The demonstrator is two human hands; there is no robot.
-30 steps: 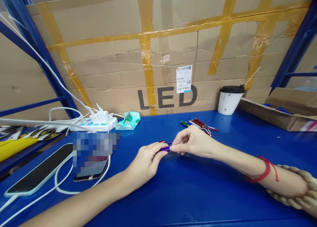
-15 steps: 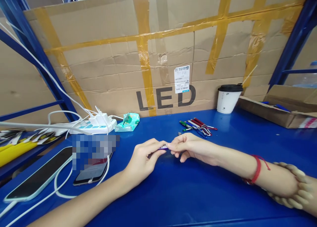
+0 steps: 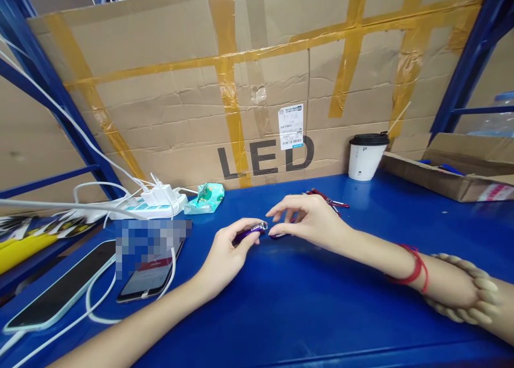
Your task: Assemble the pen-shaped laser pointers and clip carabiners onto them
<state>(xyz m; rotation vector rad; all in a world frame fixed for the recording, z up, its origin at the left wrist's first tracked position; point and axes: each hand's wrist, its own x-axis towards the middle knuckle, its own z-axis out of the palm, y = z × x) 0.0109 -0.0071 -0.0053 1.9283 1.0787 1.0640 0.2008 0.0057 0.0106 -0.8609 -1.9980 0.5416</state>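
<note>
Behind hands: cardboard (image 3: 168, 105) printed "LED".

A blue desk (image 3: 321, 303) carries two phones (image 3: 148, 277) with white cables at the left, a white power strip (image 3: 156, 203) and a green packet (image 3: 205, 195) near the cardboard wall, a few pens (image 3: 327, 198), a lidded paper cup (image 3: 364, 156), and a cardboard box (image 3: 450, 179) at the right.

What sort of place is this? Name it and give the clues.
Probably a small packing or assembly bench in a warehouse or workshop: a blue worktop set in blue steel racking, backed by taped cardboard marked LED, with an open carton and a power strip alongside.
</note>
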